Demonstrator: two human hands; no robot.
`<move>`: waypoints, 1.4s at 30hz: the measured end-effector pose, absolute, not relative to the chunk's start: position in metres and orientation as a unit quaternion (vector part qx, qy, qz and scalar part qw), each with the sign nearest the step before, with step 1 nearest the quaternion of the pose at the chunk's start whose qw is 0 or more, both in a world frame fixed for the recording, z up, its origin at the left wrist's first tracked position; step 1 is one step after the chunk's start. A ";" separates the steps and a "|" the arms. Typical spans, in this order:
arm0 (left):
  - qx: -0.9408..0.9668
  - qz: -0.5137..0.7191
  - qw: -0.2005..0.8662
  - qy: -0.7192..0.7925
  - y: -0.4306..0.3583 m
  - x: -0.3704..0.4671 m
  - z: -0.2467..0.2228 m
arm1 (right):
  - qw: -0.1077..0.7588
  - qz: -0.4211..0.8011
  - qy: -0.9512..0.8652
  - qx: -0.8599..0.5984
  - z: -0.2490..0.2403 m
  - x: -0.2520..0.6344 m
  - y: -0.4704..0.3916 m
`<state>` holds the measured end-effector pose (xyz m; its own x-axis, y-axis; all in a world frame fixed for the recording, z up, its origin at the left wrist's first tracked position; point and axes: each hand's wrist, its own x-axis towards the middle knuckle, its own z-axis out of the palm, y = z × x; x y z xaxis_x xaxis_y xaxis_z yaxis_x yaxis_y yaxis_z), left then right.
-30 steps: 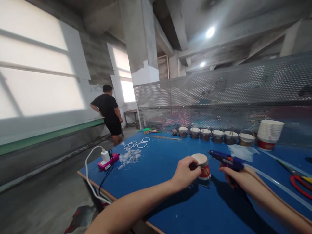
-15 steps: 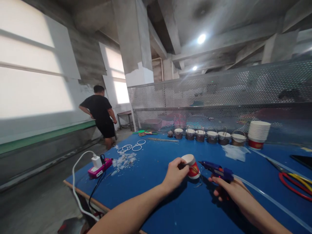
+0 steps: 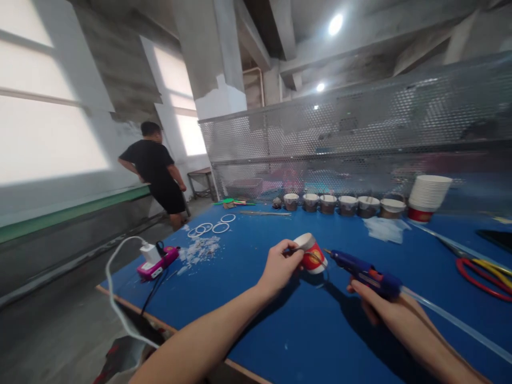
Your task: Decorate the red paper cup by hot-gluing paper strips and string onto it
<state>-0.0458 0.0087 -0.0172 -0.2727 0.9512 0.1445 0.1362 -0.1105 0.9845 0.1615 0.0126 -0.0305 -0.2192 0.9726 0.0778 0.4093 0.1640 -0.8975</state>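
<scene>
Left hand [image 3: 281,264] pinched the tilted red-and-white cup [image 3: 311,255] by its side, near-centre above blue surface [image 3: 248,261]. Right hand [image 3: 384,306] wrapped round blue glue gun [image 3: 366,272], nozzle just right of cup. Lidless row of small buckets [image 3: 328,204] stood far.

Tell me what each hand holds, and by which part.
The left hand holds the cup by its side, near the rim. The right hand holds the glue gun by its handle.

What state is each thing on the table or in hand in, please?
Cup: held in left hand, tilted.
Glue gun: held in right hand, nozzle towards the cup.
Cup stack: nested.
Buckets: upright, in a row.
Rings: lying flat, some overlapping.
Plug: in the power strip.
Scissors: lying down, blade opening unclear.
</scene>
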 end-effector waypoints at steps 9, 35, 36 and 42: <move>0.516 0.542 0.364 0.554 0.011 -0.047 -0.014 | 0.442 0.346 -0.710 -0.425 -0.022 0.153 -0.003; 0.537 0.525 0.352 0.559 0.009 -0.046 -0.014 | 0.455 0.252 -0.766 -0.378 -0.033 0.149 0.001; 0.535 0.525 0.353 0.560 0.009 -0.045 -0.013 | 0.457 0.248 -0.767 -0.376 -0.033 0.149 0.001; 0.527 0.529 0.364 0.557 0.007 -0.044 -0.009 | 0.456 0.266 -0.756 -0.387 -0.031 0.150 0.002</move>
<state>-0.0441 0.0068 -0.0092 -0.1793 0.9719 0.1526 0.2023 -0.1154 0.9725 0.1502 0.0017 -0.0310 -0.2839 0.8277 0.4841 0.3419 0.5591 -0.7554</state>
